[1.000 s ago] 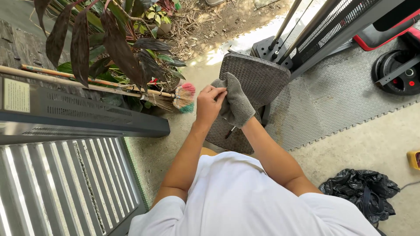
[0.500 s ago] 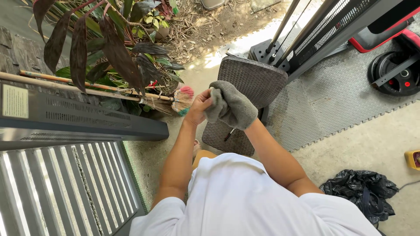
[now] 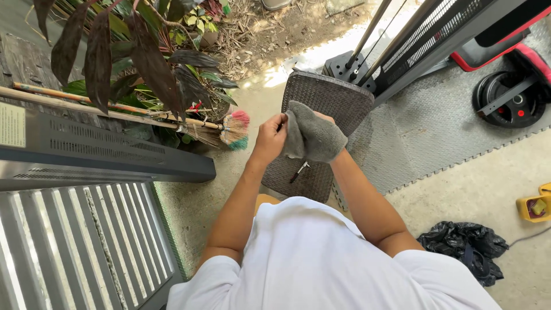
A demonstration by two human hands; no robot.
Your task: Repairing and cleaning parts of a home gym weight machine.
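A grey cloth [image 3: 313, 138] is bunched in front of my chest, above a dark woven stool [image 3: 330, 112]. My left hand [image 3: 270, 136] pinches the cloth's left edge with closed fingers. My right hand [image 3: 326, 120] is almost wholly covered by the cloth and grips it from behind; only its knuckles show at the top. A small tool with a dark handle [image 3: 298, 171] lies on the stool's seat under my hands.
Brooms with bamboo handles and coloured bristles [image 3: 232, 131] lean at left beside dark-leaved plants [image 3: 143, 51]. A grey slatted unit [image 3: 86, 241] sits at lower left. Exercise equipment with weight plates [image 3: 505, 97] stands on grey mats at right; black bag [image 3: 462, 247] and yellow object [image 3: 534, 204] on concrete.
Both hands have dropped slightly and drawn nearer to my body with the cloth. The cloth has been regathered, now wrapping over my right hand while the left holds its edge.
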